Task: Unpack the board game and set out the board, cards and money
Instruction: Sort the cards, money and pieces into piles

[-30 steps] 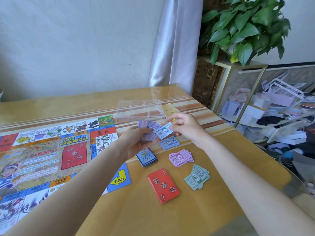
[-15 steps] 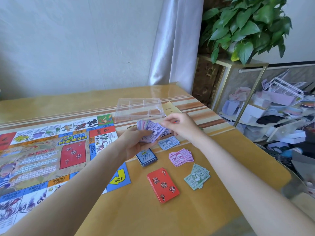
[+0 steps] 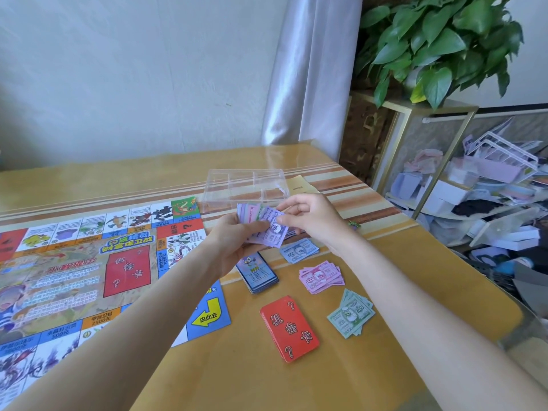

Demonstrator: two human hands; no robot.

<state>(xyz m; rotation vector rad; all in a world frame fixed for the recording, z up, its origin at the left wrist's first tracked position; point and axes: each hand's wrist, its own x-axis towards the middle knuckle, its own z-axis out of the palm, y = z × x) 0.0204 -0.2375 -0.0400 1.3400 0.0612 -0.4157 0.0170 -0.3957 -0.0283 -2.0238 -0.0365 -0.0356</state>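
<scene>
The colourful game board lies unfolded on the left of the table. My left hand holds a fanned stack of play money above the table. My right hand pinches a purple note at the front of that stack. On the table below lie a blue money pile, a pink money pile, a green money pile, a blue card deck and a red card deck.
A clear plastic compartment tray stands behind my hands, with a yellow paper sheet beside it. The table's right edge drops off to cluttered shelves. A potted plant sits on a stand behind.
My right hand let go of a blue note, which now lies on the blue pile, and came back to the stack to pinch a purple note. My left hand barely moved.
</scene>
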